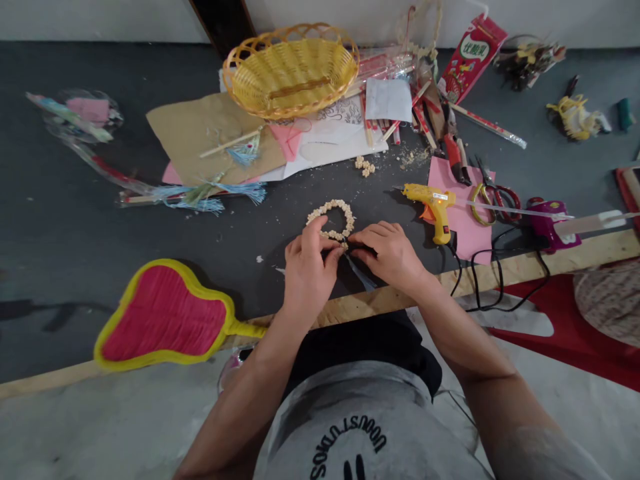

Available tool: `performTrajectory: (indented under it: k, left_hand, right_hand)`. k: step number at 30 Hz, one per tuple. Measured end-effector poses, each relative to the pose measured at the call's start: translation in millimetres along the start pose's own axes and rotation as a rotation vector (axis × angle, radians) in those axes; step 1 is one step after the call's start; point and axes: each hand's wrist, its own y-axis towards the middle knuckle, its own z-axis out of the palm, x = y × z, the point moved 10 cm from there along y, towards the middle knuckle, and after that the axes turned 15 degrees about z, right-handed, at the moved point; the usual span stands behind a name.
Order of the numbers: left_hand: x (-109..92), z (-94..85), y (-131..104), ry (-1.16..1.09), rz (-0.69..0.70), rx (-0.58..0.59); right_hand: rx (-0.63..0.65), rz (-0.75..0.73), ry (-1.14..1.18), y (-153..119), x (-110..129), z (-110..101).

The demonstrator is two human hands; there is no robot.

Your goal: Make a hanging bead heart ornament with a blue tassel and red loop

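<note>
A small ring of knobbly beige pieces [344,205], like a beaded wreath, lies on the dark tabletop near its front edge. My left hand [311,267] is closed at the ring's lower side, thumb and fingertips pinching a small beige piece there. From that spot a thin grey-blue tassel [361,272] runs down toward the edge. My right hand [387,253] comes in from the other side, fingers bent together with the tips beside the same joint. What lies between its fingertips is too small to make out.
A yellow glue gun [433,203] rests on pink paper [473,237] beside scissors [495,197]; its cord trails over the edge. A red-and-yellow fan [165,317] lies left. Behind are a yellow basket [295,70], brown paper [200,137], blue tassels [210,197] and a beige cluster [365,166].
</note>
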Motion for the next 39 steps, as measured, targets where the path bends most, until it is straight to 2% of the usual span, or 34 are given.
performTrajectory:
  k: [5,9,13,19,23,30,39]
  left_hand:
    - [2.0,-2.2,0.5,-0.007,-0.015,-0.009]
    - [2.8,-1.9,0.7,-0.002,-0.017,-0.003]
    - [3.1,-2.6,0.8,-0.005,-0.017,0.0]
    - [5.1,-1.6,0.1,-0.026,-0.037,0.014]
    - [4.0,-0.9,0.7,-0.018,-0.054,0.024]
    - [-5.9,1.1,1.8,0.071,0.025,0.049]
    - [-7.9,3.1,2.4,0.112,0.087,0.066]
  right_hand:
    - [-0.028,0.013,-0.112,-12.4,7.4,-4.8]
    - [-0.032,0.022,-0.226,-25.3,12.2,0.5]
    - [-0.027,0.041,-0.18,-28.9,10.5,3.5]
    - [-0.028,0.102,-0.01,-24.8,1.8,-2.8]
    - [-0.034,0.137,0.019,-23.5,-4.4,-4.5]
    - [-0.015,0.102,0.005,-24.1,0.0,-1.7]
    - [-0.005,0.017,-0.026,-31.1,10.2,2.3]
